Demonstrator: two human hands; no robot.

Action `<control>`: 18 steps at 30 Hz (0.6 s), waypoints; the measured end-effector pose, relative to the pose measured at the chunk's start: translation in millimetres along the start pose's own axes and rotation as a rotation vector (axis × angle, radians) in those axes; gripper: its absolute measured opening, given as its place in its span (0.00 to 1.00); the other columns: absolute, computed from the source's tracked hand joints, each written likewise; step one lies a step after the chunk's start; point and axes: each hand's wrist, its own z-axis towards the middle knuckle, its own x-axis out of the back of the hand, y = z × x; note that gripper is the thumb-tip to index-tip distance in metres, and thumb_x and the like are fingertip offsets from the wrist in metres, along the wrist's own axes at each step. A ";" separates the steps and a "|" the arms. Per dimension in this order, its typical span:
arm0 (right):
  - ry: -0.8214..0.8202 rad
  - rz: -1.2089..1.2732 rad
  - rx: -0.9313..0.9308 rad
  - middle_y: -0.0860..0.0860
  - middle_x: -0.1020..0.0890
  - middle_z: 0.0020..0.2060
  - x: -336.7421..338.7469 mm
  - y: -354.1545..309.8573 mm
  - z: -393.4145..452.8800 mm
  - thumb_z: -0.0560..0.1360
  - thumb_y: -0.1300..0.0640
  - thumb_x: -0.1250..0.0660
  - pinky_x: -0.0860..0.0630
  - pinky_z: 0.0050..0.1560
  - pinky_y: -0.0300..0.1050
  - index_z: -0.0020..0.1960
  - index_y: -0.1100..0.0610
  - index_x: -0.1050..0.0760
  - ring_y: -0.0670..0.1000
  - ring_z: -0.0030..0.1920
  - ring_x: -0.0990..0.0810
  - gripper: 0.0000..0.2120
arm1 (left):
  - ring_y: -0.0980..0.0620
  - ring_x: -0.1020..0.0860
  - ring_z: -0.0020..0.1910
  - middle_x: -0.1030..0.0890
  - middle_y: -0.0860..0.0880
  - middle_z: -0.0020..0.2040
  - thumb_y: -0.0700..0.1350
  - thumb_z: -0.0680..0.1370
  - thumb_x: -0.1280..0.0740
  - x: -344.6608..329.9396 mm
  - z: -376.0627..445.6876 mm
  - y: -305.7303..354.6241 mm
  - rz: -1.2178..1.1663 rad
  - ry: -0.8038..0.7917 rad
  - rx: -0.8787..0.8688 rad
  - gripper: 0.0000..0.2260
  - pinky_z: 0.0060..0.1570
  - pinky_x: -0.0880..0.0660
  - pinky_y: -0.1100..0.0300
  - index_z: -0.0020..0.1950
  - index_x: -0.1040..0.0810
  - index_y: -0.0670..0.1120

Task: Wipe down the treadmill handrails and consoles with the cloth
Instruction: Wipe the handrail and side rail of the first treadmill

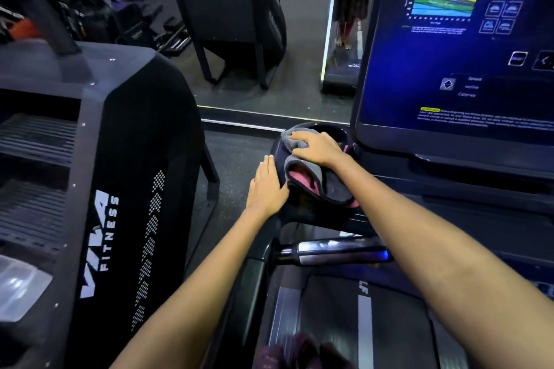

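The metal handrail [329, 250] lies untouched below; the left hand [266, 186], grip released, braces the cup holder [335, 132] while the right hand [317, 148] presses the cloth [326, 186], whose loose fold may snag or slip off.

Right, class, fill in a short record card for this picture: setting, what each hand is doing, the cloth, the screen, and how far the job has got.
setting: gym, person standing on a treadmill
right hand: pressing the cloth onto the console's left cup-holder corner
left hand: flat against the outer side of that corner, holding nothing
cloth: grey with a pink inner side, bunched
screen: lit, showing a coloured chart and menu icons
handrail: shiny bar below the arms, not touched by either hand
stage: wiping the console edge
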 end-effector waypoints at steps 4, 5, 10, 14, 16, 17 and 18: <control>0.034 -0.212 0.243 0.44 0.30 0.69 -5.3 -14.9 -19.4 0.72 0.51 0.38 0.30 0.58 0.50 0.65 0.45 0.28 0.57 0.60 0.28 0.21 | 0.45 0.50 0.77 0.50 0.44 0.78 0.52 0.79 0.39 -4.2 -17.9 -6.5 0.088 -0.016 0.035 0.35 0.72 0.45 0.48 0.77 0.55 0.40; 0.037 -0.271 0.293 0.42 0.31 0.69 -6.9 -14.8 -24.9 0.72 0.52 0.38 0.29 0.56 0.51 0.66 0.44 0.28 0.57 0.58 0.28 0.21 | 0.45 0.49 0.76 0.49 0.43 0.78 0.53 0.79 0.39 -4.7 -22.0 -5.6 0.084 -0.007 0.041 0.36 0.72 0.44 0.48 0.77 0.54 0.39; -0.004 -0.304 0.222 0.43 0.34 0.71 -3.7 -19.6 -18.5 0.76 0.51 0.41 0.33 0.59 0.51 0.70 0.44 0.34 0.57 0.61 0.32 0.23 | 0.44 0.51 0.76 0.50 0.41 0.78 0.53 0.78 0.37 -6.0 -36.4 -4.8 0.125 -0.005 0.067 0.39 0.72 0.45 0.48 0.76 0.57 0.37; 0.023 -0.381 0.185 0.43 0.33 0.70 -10.4 -38.1 -17.9 0.76 0.51 0.42 0.35 0.58 0.52 0.70 0.44 0.34 0.58 0.61 0.33 0.22 | 0.44 0.51 0.76 0.51 0.41 0.78 0.52 0.76 0.34 -9.2 -47.7 -8.7 0.149 -0.004 0.057 0.42 0.73 0.45 0.49 0.76 0.57 0.36; 0.020 -0.434 0.340 0.41 0.32 0.70 -21.4 -41.7 -32.4 0.76 0.52 0.42 0.34 0.56 0.51 0.68 0.42 0.32 0.57 0.59 0.32 0.21 | 0.42 0.48 0.75 0.47 0.39 0.76 0.50 0.73 0.31 -10.5 -52.3 -12.8 0.112 -0.001 0.038 0.42 0.71 0.42 0.47 0.76 0.53 0.36; 0.004 -0.419 0.409 0.41 0.31 0.69 -27.0 -40.4 -40.4 0.76 0.51 0.42 0.33 0.55 0.51 0.67 0.42 0.31 0.57 0.58 0.32 0.21 | 0.41 0.45 0.74 0.44 0.38 0.75 0.50 0.71 0.31 -9.6 -54.9 -15.5 0.070 0.006 0.020 0.42 0.70 0.40 0.46 0.76 0.50 0.37; -0.015 -0.374 0.451 0.40 0.31 0.69 -31.2 -37.1 -45.0 0.75 0.50 0.44 0.33 0.55 0.50 0.67 0.41 0.30 0.57 0.56 0.31 0.21 | 0.41 0.42 0.74 0.41 0.39 0.74 0.52 0.68 0.30 -7.9 -55.7 -19.7 0.011 0.001 -0.004 0.44 0.68 0.38 0.46 0.75 0.49 0.38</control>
